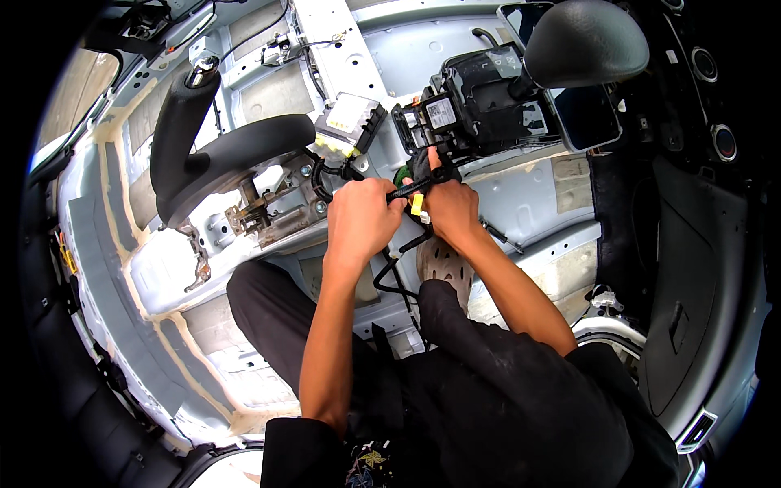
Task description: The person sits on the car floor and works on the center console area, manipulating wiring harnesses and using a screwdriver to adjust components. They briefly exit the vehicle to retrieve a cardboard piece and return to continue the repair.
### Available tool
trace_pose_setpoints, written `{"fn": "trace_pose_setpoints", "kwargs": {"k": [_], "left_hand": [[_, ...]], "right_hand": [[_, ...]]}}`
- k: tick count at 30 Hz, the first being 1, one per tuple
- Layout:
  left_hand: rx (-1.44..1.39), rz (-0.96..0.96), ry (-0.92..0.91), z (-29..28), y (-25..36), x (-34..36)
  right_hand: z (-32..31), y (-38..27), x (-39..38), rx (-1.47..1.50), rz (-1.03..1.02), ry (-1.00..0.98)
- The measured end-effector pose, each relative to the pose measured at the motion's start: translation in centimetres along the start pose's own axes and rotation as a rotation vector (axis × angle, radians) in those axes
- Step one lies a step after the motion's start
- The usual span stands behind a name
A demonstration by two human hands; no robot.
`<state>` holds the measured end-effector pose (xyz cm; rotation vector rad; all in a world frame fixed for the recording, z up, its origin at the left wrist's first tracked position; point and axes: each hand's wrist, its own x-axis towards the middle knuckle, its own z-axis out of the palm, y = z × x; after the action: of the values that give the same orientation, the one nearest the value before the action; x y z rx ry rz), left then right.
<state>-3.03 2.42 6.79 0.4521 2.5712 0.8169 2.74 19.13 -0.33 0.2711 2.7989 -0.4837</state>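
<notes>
My left hand (362,215) is closed round a black wiring harness (399,192) in the middle of the view. Just to its right, my right hand (446,203) grips the same harness, one finger stretched upward. A yellow tag (416,204) hangs between the hands, with a small white piece under it. Behind my right hand is a dark green-and-black bundle, partly hidden. The harness runs on down between my legs. Above my left hand lies a silver box (346,118) with yellow connectors.
A black padded lever assembly (236,154) stands at left on the bare metal vehicle floor (268,102). A black housing (492,93) and a headrest-like pad (586,41) are at upper right. A door panel (683,276) borders the right. My shoe (439,268) rests below my right hand.
</notes>
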Motion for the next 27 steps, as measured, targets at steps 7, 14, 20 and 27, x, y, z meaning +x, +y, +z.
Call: {"fn": "trace_pose_setpoints", "kwargs": {"k": [7,14,20,27], "left_hand": [[0.006,0.026,0.007,-0.5,-0.1,1.1],[0.011,0.044,0.018,0.6,-1.0,0.9],[-0.034,-0.016,0.023,1.6,-2.0,0.7],[-0.041,-0.05,0.049,1.6,-1.9,0.0]], "right_hand": [[0.0,-0.9,0.9,0.083,0.078,0.16],[1.8,0.1,0.4,0.01,-0.054,0.185],[4.2,1.0,-2.6,0.153,-0.303,0.325],[3.8,2.9,-3.1,0.179,-0.333,0.255]]}}
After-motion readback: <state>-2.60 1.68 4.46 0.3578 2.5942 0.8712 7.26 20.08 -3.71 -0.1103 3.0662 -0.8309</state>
